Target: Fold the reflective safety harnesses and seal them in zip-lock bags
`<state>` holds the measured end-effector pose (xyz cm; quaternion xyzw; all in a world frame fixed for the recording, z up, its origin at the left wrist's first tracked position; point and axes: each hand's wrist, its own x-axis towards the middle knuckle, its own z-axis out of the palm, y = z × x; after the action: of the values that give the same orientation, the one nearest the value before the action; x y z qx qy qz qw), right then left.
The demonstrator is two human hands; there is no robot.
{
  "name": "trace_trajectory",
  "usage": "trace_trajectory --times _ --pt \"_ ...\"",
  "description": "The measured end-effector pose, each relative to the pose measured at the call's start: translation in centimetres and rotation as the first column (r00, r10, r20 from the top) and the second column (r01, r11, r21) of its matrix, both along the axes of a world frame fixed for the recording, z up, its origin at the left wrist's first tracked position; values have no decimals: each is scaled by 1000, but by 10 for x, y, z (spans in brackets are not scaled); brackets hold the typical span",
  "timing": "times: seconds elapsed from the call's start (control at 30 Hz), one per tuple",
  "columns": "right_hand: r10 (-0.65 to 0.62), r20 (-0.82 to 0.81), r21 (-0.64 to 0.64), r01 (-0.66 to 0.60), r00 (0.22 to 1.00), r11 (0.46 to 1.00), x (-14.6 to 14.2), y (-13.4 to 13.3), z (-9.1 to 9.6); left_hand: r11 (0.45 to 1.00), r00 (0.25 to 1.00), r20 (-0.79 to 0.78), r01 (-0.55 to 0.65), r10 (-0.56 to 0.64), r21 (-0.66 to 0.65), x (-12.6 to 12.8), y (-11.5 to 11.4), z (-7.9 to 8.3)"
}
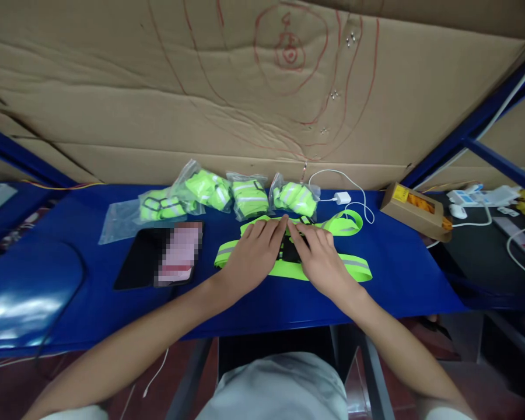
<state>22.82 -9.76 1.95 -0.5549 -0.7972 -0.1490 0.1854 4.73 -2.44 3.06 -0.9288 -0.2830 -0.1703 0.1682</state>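
Note:
A neon yellow-green reflective strap harness (356,267) with grey stripes lies folded in loops on the blue table. A black piece (291,249) sits in its middle, partly covered by my hands. My left hand (257,249) rests on the left part of the straps, its fingers stretched out and pointing away from me. From the right side my right hand (321,254) presses on the straps, fingers extended too. The fingertips of both hands come close together over the upper strap, by a dark buckle (307,220).
Clear bags with similar green straps (250,198) line the back of the blue table (402,280). A black tablet-like item (135,259) and a pixelated pink item (180,254) lie left. At right are a white charger (342,198), a cardboard box (413,210) and a power strip (481,196).

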Motion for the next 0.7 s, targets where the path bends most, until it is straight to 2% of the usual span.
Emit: trace_trajectory --times 0.07,0.13,0.2,0.27,0.33,0.43,0.5,0.57,0.63,0.7 --pt "-3 -73 -11 3 997 1000 -3 0 -2 998 1000 8 -21 21 -55 4 -3 7" --pt "25 -172 -74 -38 985 997 -1 0 4 990 1000 2 -14 15 -137 5 -3 19" --pt "78 -309 -161 -133 948 978 9 -1 21 972 999 35 24 -16 -232 1 -1 36" --pt "132 -466 -216 -257 875 942 26 -1 47 948 986 162 86 -37 -305 -4 5 55" --pt "176 -599 -223 -374 781 900 45 3 77 918 924 376 202 -63 -343 -6 10 76" --pt "228 -691 -216 -497 686 841 66 16 112 840 712 694 439 -108 -319 2 15 104" --pt "227 -741 -183 -515 632 838 68 27 124 779 548 830 563 -101 -277 11 17 117" --pt "200 -844 -112 -528 498 842 62 35 128 694 446 893 661 -59 -285 20 20 125" --pt "138 -947 -47 -552 290 833 53 40 128 550 436 900 754 -11 -359 23 27 128" --pt "47 -992 -30 -590 115 807 49 44 126 373 472 881 815 18 -444 22 39 124"
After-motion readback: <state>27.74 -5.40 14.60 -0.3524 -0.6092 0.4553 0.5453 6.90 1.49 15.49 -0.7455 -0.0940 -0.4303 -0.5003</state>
